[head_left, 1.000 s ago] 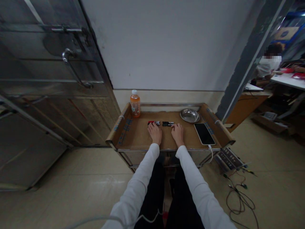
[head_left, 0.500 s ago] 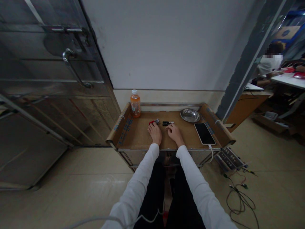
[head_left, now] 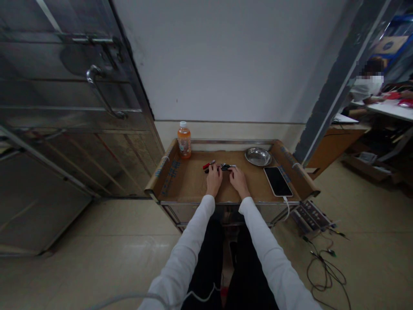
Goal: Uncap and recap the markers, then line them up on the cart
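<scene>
1. Nearest, white sleeves (head_left: 180,254) are stretched over dark trouser legs toward a cart lined with cardboard (head_left: 187,183).
2. At its right front, a phone (head_left: 278,181) is laid flat, with a white cable (head_left: 287,207) plugged into its near end.
3. The left hand (head_left: 213,183) is lowered over the cardboard, its fingers bent and slightly apart at the small dark and silver items; whether anything is pinched cannot be told.
4. The right hand (head_left: 239,181) is held beside it, fingers curled at the near side of the black pens (head_left: 228,167); its grip cannot be made out either.
5. The black pens are already laid close together between the fingertips. The red pen (head_left: 207,165) is left slanted, to the left of that group, so one even row has not yet been formed.
6. Farther back, a shallow metal bowl (head_left: 258,157) is set at the right and an orange drink bottle (head_left: 184,144) is stood upright at the left.
7. Beyond, a pale wall (head_left: 226,64) is seen, with another person (head_left: 364,89) seated far right.
</scene>
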The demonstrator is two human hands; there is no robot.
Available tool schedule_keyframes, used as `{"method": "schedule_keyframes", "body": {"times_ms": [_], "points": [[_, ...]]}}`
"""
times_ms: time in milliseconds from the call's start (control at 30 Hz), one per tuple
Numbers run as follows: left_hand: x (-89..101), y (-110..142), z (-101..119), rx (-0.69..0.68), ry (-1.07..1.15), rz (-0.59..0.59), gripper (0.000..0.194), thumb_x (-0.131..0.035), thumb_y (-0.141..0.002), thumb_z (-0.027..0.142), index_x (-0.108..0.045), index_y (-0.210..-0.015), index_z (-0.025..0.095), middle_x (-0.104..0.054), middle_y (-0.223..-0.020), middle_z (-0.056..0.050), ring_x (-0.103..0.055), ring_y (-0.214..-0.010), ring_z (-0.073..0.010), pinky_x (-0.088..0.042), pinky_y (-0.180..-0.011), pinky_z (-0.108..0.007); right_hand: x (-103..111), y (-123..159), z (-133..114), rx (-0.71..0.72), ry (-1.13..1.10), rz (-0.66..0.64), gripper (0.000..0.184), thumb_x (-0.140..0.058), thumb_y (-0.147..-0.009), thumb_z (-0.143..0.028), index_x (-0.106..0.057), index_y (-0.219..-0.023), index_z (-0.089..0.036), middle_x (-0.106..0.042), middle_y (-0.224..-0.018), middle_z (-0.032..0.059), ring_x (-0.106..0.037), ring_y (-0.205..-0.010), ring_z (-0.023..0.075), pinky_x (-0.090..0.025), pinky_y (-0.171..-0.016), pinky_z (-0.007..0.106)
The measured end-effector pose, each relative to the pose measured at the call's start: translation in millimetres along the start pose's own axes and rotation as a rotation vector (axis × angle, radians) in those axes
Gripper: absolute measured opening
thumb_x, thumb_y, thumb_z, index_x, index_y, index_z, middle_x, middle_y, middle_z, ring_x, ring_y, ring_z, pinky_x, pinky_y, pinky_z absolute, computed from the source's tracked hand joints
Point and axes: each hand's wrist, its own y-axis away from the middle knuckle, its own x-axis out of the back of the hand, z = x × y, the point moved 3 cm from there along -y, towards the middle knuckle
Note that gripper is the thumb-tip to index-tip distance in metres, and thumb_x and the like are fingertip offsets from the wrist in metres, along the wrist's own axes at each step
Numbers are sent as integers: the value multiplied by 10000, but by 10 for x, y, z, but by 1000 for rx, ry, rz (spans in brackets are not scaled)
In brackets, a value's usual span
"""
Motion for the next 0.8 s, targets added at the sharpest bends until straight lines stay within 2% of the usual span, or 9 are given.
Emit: {"method": "schedule_keyframes", "body": {"times_ms": [100,167,267,333,567,733,800], "points": [[12,6,38,-89,36,-49,187,-442,-928,261,-575,-1034,183,-538,-1109,-111,-623,-917,-183,-496,-746,-250,24,-8,19,-58,-37,91,427,-405,-835,-82,-509,-1244,-138,-614,-1144,124,-569,-1033,207,-438,-903,339],[14,14,68,-158,60,-86,169,-465,-916,258,-595,-1001,193,-526,-1107,-105,-622,-933,-186,-504,-782,-269,30,-7,17,-52,-39,88,456,-435,-820,-84,-486,-1268,-148,-601,-1166,123,-573,-1029,209,-446,-892,335],[16,26,104,-230,104,-115,159,-477,-909,253,-598,-993,196,-522,-1098,-105,-617,-961,-196,-508,-826,-298,22,-3,4,-6,-13,20,344,-454,-824,-93,-577,-1133,-178,-602,-1134,103,-571,-1026,208,-444,-893,325],[29,29,119,-256,154,-94,165,-485,-902,234,-574,-1034,191,-527,-1105,-108,-607,-998,-200,-500,-872,-314,15,-4,5,1,-2,-10,274,-454,-837,-104,-613,-1046,-182,-610,-1101,98,-572,-1013,209,-442,-895,328],[71,14,93,-202,257,75,226,-489,-909,216,-474,-1131,181,-538,-1148,-126,-522,-1171,-226,-456,-983,-375,-10,-10,26,20,-84,-30,297,-432,-817,-68,-626,-1007,-190,-612,-1073,84,-564,-1028,204,-429,-920,329],[37,-6,60,-174,289,29,157,-450,-935,247,-503,-1068,182,-524,-1142,-115,-597,-1036,-185,-486,-916,-327,-34,-8,26,58,-106,-61,323,-442,-784,-37,-627,-1013,-171,-635,-1063,88,-564,-1040,188,-415,-944,304],[48,-12,38,-147,312,57,160,-413,-951,274,-521,-1024,180,-541,-1121,-116,-602,-1016,-186,-489,-895,-326,-31,-8,44,28,-113,-33,324,-437,-797,-47,-623,-1030,-173,-640,-1071,90,-573,-1029,184,-425,-927,300]]}}
